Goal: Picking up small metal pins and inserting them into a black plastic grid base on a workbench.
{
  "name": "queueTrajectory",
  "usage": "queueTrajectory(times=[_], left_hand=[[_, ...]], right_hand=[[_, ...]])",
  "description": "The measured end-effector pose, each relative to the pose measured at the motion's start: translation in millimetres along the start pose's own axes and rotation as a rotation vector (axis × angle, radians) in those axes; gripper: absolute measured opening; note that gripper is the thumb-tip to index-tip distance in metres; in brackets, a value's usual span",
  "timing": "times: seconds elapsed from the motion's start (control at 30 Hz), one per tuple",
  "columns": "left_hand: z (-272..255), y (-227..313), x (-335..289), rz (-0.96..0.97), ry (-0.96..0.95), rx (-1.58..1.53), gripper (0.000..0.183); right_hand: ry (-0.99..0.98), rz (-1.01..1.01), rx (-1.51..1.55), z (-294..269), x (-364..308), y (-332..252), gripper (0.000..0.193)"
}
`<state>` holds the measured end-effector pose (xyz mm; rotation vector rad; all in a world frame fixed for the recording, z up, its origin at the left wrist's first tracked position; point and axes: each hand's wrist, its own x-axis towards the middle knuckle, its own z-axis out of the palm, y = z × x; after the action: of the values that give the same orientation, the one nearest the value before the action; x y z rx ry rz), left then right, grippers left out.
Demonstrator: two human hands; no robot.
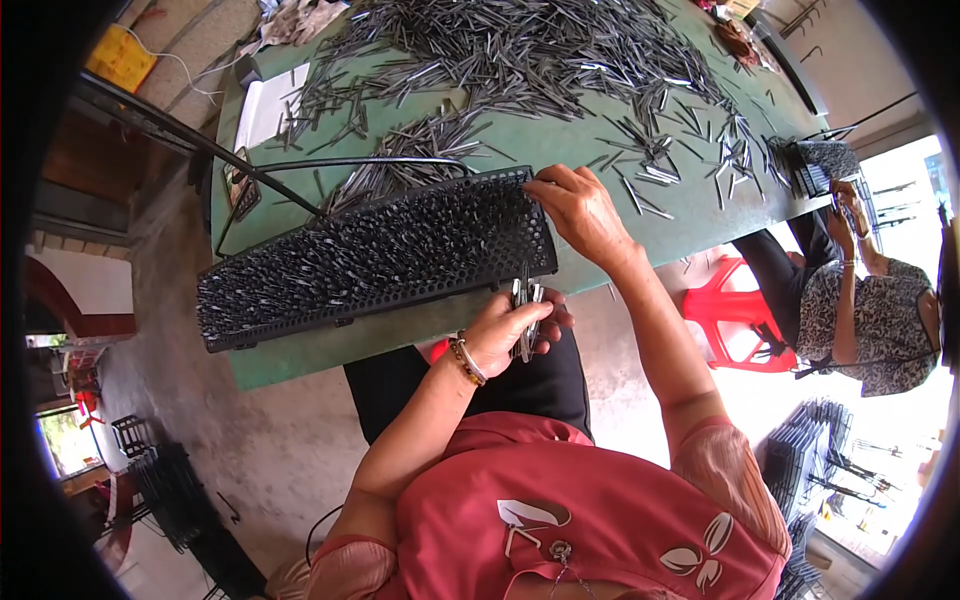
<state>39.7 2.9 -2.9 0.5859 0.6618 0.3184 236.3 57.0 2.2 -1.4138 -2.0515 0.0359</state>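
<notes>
My left hand [505,328], a beaded bracelet at its wrist, is closed around a small bundle of thin dark metal strips [523,345] below the near right corner of a long black perforated rack [540,245]. Dark strips stand packed upright in the rack's holes over most of its length; bare holes show at its right end. At the far right corner of the rack, my right hand [585,210] has its fingertips pinched together against the holes. Whatever those fingertips hold is too small or hidden to make out.
A large heap of loose strips [540,50] covers the back of the green table [570,150]. A thin black metal bar [370,160] runs behind the rack. On the right, a seated person [865,310] works at a similar rack [825,160], with a red stool [730,310] nearby.
</notes>
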Motion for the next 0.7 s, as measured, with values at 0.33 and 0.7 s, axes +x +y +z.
queueTrajectory(times=[0.33,0.7], left_hand=[[-1.9,-1.3,2.1,-0.015,-0.003,-0.021,0.022],[-2.7,1.4,3.3,-0.001,-0.019,0.029,0.026]], right_hand=[[0.057,-0.035,0.016,-5.5,8.4,-2.0,0.019],[0.133,0.013,0.061,1.0,-6.0,-0.2,0.015]])
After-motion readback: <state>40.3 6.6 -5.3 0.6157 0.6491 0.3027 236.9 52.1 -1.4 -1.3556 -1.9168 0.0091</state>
